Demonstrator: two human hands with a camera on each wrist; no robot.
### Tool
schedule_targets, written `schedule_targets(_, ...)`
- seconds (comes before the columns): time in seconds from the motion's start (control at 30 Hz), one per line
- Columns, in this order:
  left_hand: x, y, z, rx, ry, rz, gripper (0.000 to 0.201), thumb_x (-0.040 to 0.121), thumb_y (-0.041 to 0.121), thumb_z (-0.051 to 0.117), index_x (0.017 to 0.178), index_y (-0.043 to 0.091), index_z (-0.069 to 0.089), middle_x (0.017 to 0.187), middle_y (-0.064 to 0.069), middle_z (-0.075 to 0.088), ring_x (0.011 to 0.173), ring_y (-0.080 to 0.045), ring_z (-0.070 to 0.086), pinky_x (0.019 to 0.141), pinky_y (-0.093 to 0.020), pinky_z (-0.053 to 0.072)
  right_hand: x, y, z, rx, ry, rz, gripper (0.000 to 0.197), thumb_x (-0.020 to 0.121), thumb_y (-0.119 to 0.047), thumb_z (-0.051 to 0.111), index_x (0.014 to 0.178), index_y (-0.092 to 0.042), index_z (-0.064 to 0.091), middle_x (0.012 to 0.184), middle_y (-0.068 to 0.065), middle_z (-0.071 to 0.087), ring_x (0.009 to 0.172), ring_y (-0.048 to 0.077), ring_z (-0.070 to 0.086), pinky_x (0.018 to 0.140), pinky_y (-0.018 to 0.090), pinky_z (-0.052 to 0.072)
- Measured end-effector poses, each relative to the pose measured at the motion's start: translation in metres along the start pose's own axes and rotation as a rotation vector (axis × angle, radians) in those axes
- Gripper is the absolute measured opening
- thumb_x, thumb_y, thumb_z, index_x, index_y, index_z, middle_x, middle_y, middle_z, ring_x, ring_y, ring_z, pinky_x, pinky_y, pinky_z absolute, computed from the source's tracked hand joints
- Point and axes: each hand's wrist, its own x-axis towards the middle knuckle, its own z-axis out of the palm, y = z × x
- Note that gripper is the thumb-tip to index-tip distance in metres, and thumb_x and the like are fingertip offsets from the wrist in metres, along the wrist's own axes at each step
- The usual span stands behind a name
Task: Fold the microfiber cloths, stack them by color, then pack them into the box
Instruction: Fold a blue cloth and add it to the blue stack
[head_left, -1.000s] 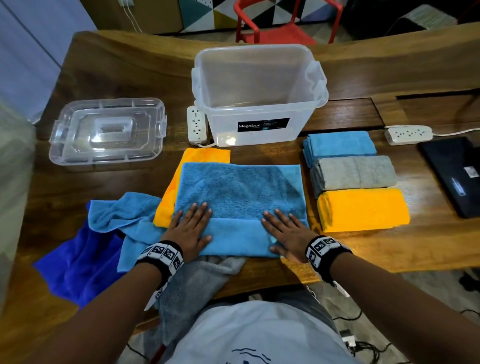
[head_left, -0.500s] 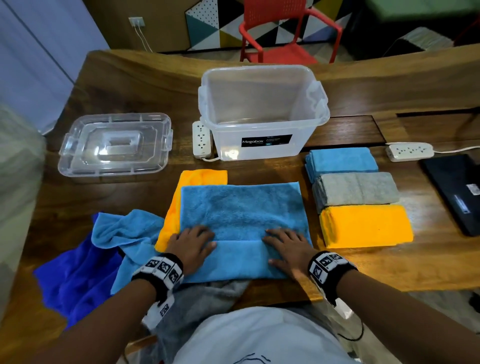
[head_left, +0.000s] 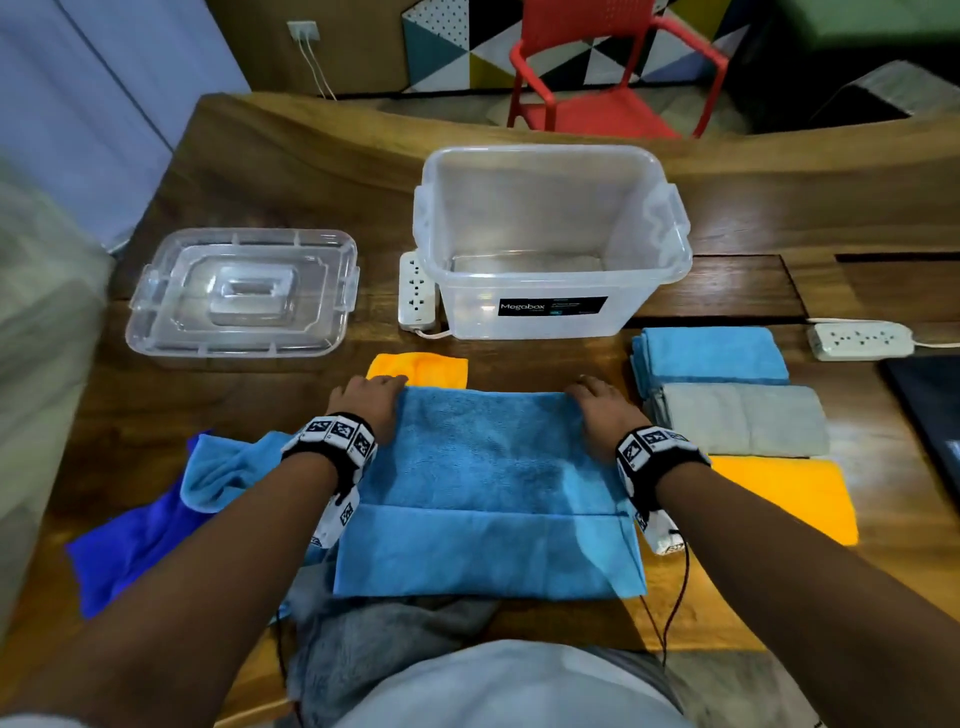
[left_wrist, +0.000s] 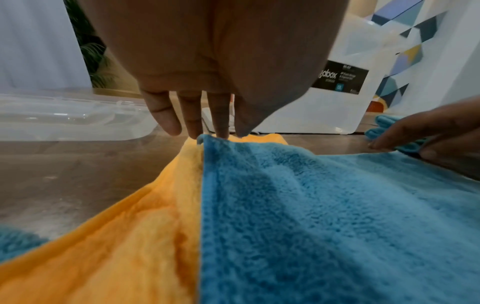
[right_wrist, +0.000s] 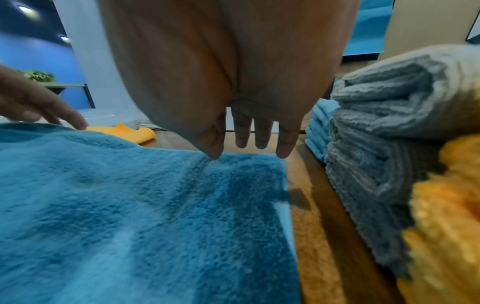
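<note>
A light blue cloth lies spread on the table, its near strip folded over. My left hand rests at its far left corner, straight fingertips touching the edge. My right hand is at the far right corner, thumb tip on the pile and fingers straight past the edge. An orange cloth lies under the blue one. The clear box stands open behind it. Folded blue, grey and orange stacks sit to the right.
The clear lid lies at the back left. Loose light blue and dark blue cloths are heaped at the left, and a grey cloth hangs over the near edge. Power strips flank the box.
Both hands have moved from the folded near strip up to the far corners of the blue cloth. The cloth itself has not shifted.
</note>
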Motion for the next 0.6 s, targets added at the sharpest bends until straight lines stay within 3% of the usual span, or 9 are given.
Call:
schedule_targets(0.07,0.003,0.000,0.001,0.041,-0.028,-0.026,0.065,0.093,0.017,0.049,0.152,0.031,0.024,0.149,0.000,0.038,0.133,-0.031,0.035,0.106,-0.054,0.032,0.002,0.002,0.000,-0.065,-0.018,0.013,0.079,0.084,-0.011,0.061,0.154,-0.023,0.025,0.159,0.008,0.019,0.142,0.038,0.025,0.108,0.056,0.035)
schedule_targets(0.17,0.003,0.000,0.004,0.036,0.060,-0.011,0.052,0.093,0.021,0.051,0.142,0.031,0.039,0.138,-0.001,0.045,0.127,-0.029,0.037,0.104,-0.051,0.032,0.004,0.000,-0.005,-0.105,-0.013,0.042,0.075,0.084,-0.016,0.059,0.152,-0.025,0.027,0.145,0.009,0.033,0.132,0.037,0.031,0.106,0.056,0.034)
schedule_targets(0.33,-0.006,0.001,-0.001,-0.097,0.260,0.023,0.024,0.086,0.014,0.056,0.109,0.025,0.058,0.116,-0.001,0.056,0.112,-0.028,0.044,0.092,-0.042,0.035,0.005,0.000,-0.016,-0.144,-0.014,0.039,0.035,0.081,-0.019,0.062,0.115,-0.018,0.053,0.118,0.009,0.046,0.119,0.033,0.039,0.101,0.053,0.037)
schedule_targets(0.47,-0.019,-0.004,-0.006,-0.149,0.320,0.089,0.020,0.079,0.009,0.061,0.091,0.025,0.057,0.107,0.000,0.055,0.104,-0.028,0.044,0.081,-0.038,0.032,-0.006,0.002,-0.024,-0.079,0.084,-0.013,0.016,0.083,-0.021,0.062,0.093,-0.022,0.049,0.105,0.005,0.052,0.108,0.031,0.053,0.094,0.048,0.044)
schedule_targets(0.53,-0.027,-0.008,-0.006,-0.173,0.349,0.145,0.024,0.074,0.007,0.064,0.085,0.026,0.056,0.105,0.001,0.054,0.100,-0.028,0.044,0.077,-0.036,0.028,-0.015,0.002,-0.025,-0.075,0.094,-0.049,0.017,0.082,-0.022,0.061,0.091,-0.023,0.047,0.103,0.005,0.056,0.100,0.030,0.057,0.088,0.044,0.047)
schedule_targets(0.6,-0.034,-0.013,-0.003,-0.208,0.391,0.203,0.025,0.069,0.003,0.066,0.080,0.024,0.060,0.101,-0.001,0.056,0.095,-0.029,0.048,0.076,-0.037,0.034,-0.027,0.000,-0.025,-0.073,0.078,-0.078,0.015,0.082,-0.022,0.060,0.090,-0.024,0.048,0.101,0.004,0.057,0.095,0.028,0.058,0.083,0.040,0.047)
